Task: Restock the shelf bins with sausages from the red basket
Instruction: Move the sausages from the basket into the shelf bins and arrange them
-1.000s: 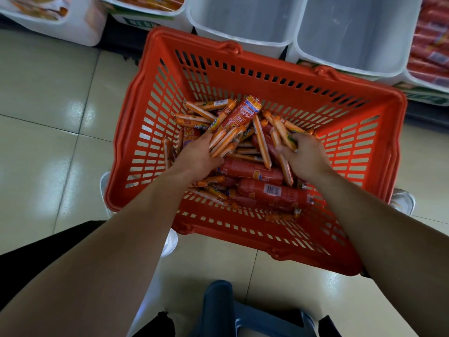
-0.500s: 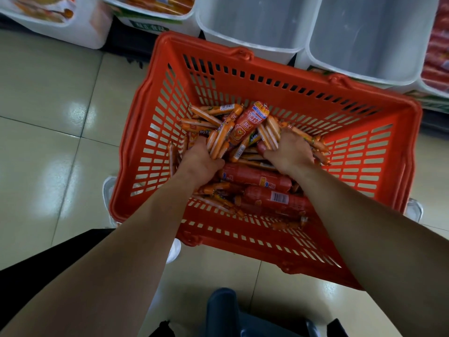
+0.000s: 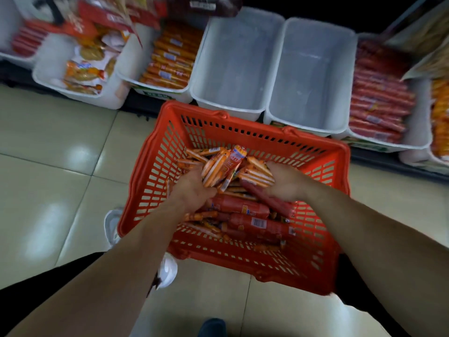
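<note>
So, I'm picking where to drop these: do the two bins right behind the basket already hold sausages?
No, the left bin and right bin behind the basket show only bare bottoms.

Left grip [image 3: 192, 190] and right grip [image 3: 286, 184] lifted slightly, each now clutching a gathered bundle of thin sausages [image 3: 220, 167]

Shop aisle floor at the foot of a low shelf.
The floor [image 3: 60, 190] is laid with large, glossy, pale beige tiles, separated by thin dark grout lines [image 3: 46, 164]. Soft white patches of reflected light [image 3: 80, 152] lie on the tiles at the left. A dark base strip [image 3: 138, 104] runs along the far edge of the floor, under the shelf. The recess [image 3: 340, 8] at the top of the view is black. A dark blue object [image 3: 213, 327], unidentifiable, sits at the bottom edge.
</note>
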Demonstrator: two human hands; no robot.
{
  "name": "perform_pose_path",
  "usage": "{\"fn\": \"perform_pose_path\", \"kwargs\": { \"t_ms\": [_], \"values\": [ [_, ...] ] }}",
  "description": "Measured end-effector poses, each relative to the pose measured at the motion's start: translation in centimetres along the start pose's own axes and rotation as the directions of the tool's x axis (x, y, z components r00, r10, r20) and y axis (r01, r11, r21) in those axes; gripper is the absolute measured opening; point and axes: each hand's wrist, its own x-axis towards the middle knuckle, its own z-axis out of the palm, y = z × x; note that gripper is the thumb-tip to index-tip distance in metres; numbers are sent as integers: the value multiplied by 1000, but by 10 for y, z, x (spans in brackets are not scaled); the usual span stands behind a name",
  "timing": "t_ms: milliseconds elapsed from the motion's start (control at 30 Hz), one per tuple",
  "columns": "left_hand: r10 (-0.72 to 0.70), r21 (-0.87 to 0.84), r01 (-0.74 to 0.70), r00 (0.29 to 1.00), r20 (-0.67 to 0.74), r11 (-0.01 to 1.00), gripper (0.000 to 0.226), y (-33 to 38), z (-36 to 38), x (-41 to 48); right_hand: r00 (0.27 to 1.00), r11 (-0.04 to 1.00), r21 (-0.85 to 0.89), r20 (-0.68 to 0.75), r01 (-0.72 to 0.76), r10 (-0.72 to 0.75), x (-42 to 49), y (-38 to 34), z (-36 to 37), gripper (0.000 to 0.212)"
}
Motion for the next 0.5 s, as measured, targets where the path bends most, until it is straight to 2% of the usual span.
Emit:
{"fn": "perform_pose_path", "kwargs": {
  "t_ms": [100, 200, 367, 500],
  "values": [
    [67, 64, -65, 997, -36, 996, 38, 30, -28, -7, 995, 990, -131, -78, 59, -69, -19, -8, -54, 40],
    [150, 135, -139, 986, -76, 981, 35, 67, -60, -8, 981, 968, -240, -161, 68, -109, -32, -11, -113, 41],
    [227, 320, -208, 974, -22, 924, 34, 127, -102, 14, 971, 942, -333, -212, 37, -113, -21, 1, -184, 39],
    [282, 354, -272, 959, 24, 895, 35, 159, -116, 39, 975, 943, -334, -211, -3, -72, 16, 24, -198, 38]
  ]
}}
